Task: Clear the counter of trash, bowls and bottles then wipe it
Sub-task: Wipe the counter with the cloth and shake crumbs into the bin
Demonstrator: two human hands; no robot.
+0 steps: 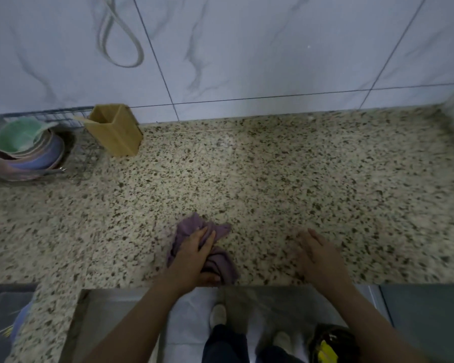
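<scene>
With my left hand (194, 254) gripping the purple cloth (215, 231) and my right hand (315, 254) flat and relaxed, I'd wipe the counter (299, 179) in overlapping strokes.

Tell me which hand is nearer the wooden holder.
Left. The left hand, gripping the purple cloth, lies below and right of the wooden holder; the right hand lies farther right.

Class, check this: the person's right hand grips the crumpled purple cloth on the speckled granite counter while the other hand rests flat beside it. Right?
Wrong hand. In the head view the left hand grips the crumpled purple cloth on the speckled granite counter; the right hand rests flat.
</scene>
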